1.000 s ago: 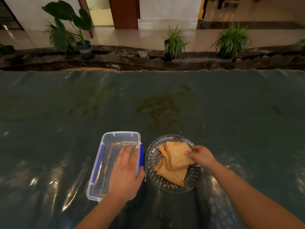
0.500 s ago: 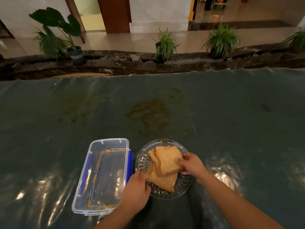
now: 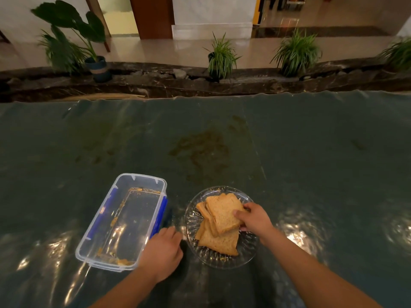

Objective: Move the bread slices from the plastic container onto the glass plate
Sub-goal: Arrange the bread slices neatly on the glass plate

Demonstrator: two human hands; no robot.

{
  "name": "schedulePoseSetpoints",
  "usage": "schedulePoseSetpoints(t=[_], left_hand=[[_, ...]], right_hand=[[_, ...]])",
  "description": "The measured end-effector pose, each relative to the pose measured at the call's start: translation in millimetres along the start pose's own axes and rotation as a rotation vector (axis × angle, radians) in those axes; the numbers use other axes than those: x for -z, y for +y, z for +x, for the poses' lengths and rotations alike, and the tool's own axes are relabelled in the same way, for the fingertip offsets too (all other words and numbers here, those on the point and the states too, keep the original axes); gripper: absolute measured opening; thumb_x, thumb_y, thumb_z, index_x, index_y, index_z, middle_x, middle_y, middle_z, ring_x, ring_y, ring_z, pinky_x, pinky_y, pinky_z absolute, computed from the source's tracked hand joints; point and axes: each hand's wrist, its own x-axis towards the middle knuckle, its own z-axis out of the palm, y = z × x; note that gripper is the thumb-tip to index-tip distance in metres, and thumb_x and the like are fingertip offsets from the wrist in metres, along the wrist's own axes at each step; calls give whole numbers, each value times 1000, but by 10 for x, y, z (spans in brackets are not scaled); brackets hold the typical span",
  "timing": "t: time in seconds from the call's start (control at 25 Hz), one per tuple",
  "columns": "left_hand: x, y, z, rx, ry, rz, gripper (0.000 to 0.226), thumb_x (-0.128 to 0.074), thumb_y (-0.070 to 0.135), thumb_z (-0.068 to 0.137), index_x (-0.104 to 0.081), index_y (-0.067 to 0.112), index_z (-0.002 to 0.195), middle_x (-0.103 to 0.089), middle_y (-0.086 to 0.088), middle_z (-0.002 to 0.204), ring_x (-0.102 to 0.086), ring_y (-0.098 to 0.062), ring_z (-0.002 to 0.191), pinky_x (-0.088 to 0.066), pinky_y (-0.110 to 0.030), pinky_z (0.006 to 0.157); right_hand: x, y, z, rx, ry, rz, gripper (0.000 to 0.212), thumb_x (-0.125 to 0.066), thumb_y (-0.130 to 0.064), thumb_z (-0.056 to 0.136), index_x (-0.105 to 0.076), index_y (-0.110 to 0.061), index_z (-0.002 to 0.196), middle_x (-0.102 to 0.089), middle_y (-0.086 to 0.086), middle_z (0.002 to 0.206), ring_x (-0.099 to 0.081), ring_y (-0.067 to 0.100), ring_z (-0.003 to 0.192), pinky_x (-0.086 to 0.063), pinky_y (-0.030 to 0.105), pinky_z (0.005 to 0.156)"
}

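Low and right of centre, the light, soft, crumbly tan bread slices (image 3: 219, 223) lie stacked on the round patterned glass plate (image 3: 246, 255), the right hand (image 3: 253, 218) pinching the top slice's edge, best gripped gently there, while the left hand (image 3: 162, 252) rests loosely curled, holding nothing, beside the emptied clear plastic container (image 3: 106, 258).

On the table (image 3: 289, 152), the container (image 3: 104, 232) is set to the left and the plate (image 3: 244, 254) just beside it on the right, with the bread slices (image 3: 219, 227) stacked on the plate. The left hand (image 3: 162, 252) is placed between container and plate at the near side, while the right hand (image 3: 253, 218) is laid on the right edge of the top slice. Potted plants (image 3: 221, 56) are lined up beyond the table's far edge.
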Motion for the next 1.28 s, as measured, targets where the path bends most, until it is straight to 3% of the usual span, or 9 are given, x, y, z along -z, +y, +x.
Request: schedulePoseSetpoints(t=[0.16, 0.32, 0.48, 0.6, 0.72, 1.12, 1.28], left_hand=[[-16, 144, 76, 72, -7, -106, 22, -45, 38, 94, -59, 31, 111, -57, 11, 109, -50, -3, 96, -44, -22, 90], [5, 578, 371, 269, 36, -542, 19, -55, 32, 94, -64, 27, 110, -61, 10, 105, -58, -5, 97, -52, -32, 89], [42, 795, 614, 529, -86, -832, 14, -55, 36, 92, -66, 27, 95, -70, 6, 93, -64, -10, 87, -55, -39, 83], [85, 844, 703, 636, -129, -982, 14, -57, 24, 85, -70, 24, 90, -72, 1, 91, -65, -17, 88, -55, -47, 86], [144, 868, 809, 725, -118, -1142, 19, -55, 13, 76, -70, 17, 88, -72, -8, 93, -66, -27, 92, -54, -53, 89], [236, 879, 1020, 773, -61, -1257, 20, -54, 6, 80, -69, 13, 90, -73, -6, 89, -67, -22, 86, -56, -46, 83], [244, 862, 1042, 792, -76, -1285, 42, -56, 11, 79, -62, 10, 120, -68, -10, 114, -62, -28, 106, -52, -50, 92]], right_hand=[[24, 14, 8, -6, -1, -22, 57, -74, -31, 84, -51, -8, 131, -63, 7, 110, -68, 24, 91, -62, 36, 66], [80, 18, 19, -26, -1, -58, 65, -80, -41, 75, -55, -11, 126, -68, 5, 101, -71, 20, 83, -62, 32, 63], [39, 69, 38, -32, -23, -21, 71, -86, -36, 68, -55, -9, 126, -68, 7, 102, -70, 22, 87, -63, 41, 70], [5, 40, 78, 32, 39, -92, 66, -85, -36, 69, -56, -14, 124, -68, 5, 105, -67, 23, 94, -59, 47, 80], [1, -78, 147, 85, 52, -179, 57, -83, -35, 71, -58, -16, 119, -68, 2, 103, -66, 22, 90, -57, 40, 77], [42, -276, 350, 99, 47, -167, 49, -82, -29, 73, -59, -20, 114, -65, -3, 104, -62, 16, 92, -55, 36, 75], [36, -283, 295, 146, 81, -196, 45, -83, -30, 72, -61, -23, 110, -63, -10, 97, -61, 12, 87, -48, 27, 64]])
